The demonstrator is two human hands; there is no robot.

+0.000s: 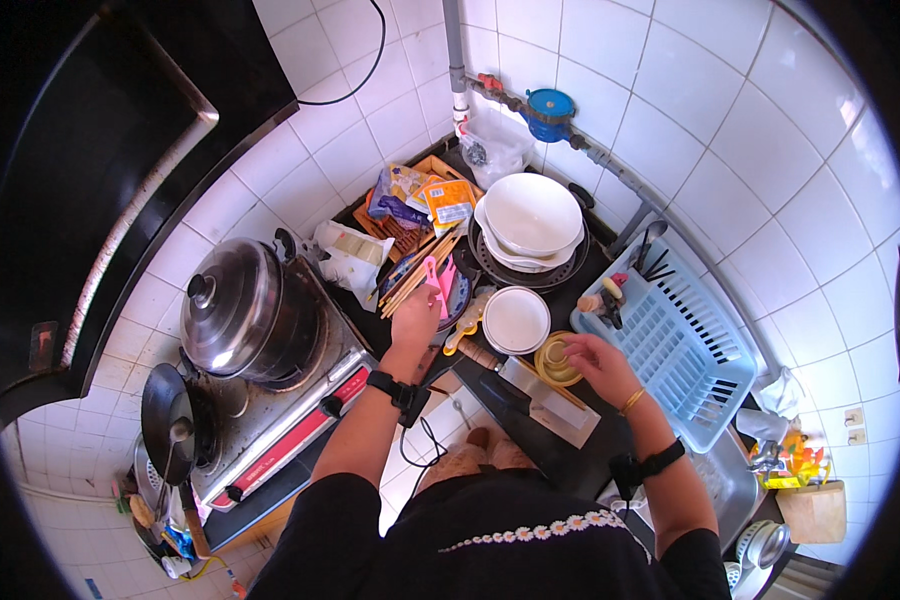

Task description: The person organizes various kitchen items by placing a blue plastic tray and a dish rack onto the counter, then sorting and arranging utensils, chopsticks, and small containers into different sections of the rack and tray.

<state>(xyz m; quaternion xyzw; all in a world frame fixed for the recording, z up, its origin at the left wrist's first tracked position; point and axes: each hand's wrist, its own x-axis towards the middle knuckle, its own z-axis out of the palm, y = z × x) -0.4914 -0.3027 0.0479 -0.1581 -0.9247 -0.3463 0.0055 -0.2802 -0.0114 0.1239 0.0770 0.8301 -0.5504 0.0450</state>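
My left hand (416,319) has its fingers closed at the lower end of a pink plastic utensil (434,279), over a blue-patterned plate (462,298). Several wooden chopsticks (420,271) lie across that plate beside the hand. My right hand (601,367) reaches to nested yellowish bowls (552,361), fingertips at the rim of the small inner one; whether they grip it is unclear. Between the hands are stacked small white bowls (517,319) and a cleaver (551,401) lying flat. A black-handled tool (505,393) rests alongside the cleaver.
On the left a lidded steel pot (232,307) stands on a gas stove (292,420), near a wok (166,424). Large white bowls (532,215) sit at the back by a bamboo tray (401,238) of packets. To the right are a blue dish rack (671,330) and a sink (727,472).
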